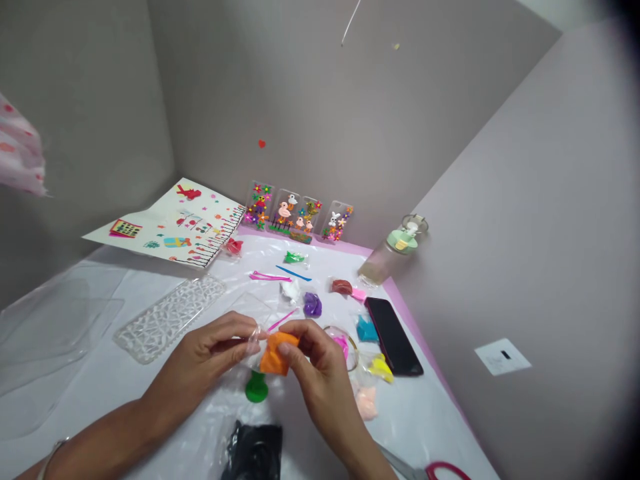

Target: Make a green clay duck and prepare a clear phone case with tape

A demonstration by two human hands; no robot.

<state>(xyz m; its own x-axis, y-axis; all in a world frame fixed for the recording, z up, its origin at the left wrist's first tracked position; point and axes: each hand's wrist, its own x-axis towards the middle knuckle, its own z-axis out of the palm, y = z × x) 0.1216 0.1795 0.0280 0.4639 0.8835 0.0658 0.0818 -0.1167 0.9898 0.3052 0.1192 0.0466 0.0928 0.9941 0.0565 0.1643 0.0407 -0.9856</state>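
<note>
Between both hands, above the table, is a lump of orange modelling clay with clear plastic wrap on its left side. My right hand pinches the clay between thumb and fingers. My left hand is closed on the plastic wrap at the clay's left edge. Just below the hands lies a flat green clay piece. Nearer to me is a black packet. Wrapped purple clay, white clay and pink clay lie behind and beside the hands.
Decorated phone cases lean on the wall, beside a drawn-on sketchbook. A bottle, a phone and scissors stand or lie at right. A textured clear case and clear plastic sheets lie left.
</note>
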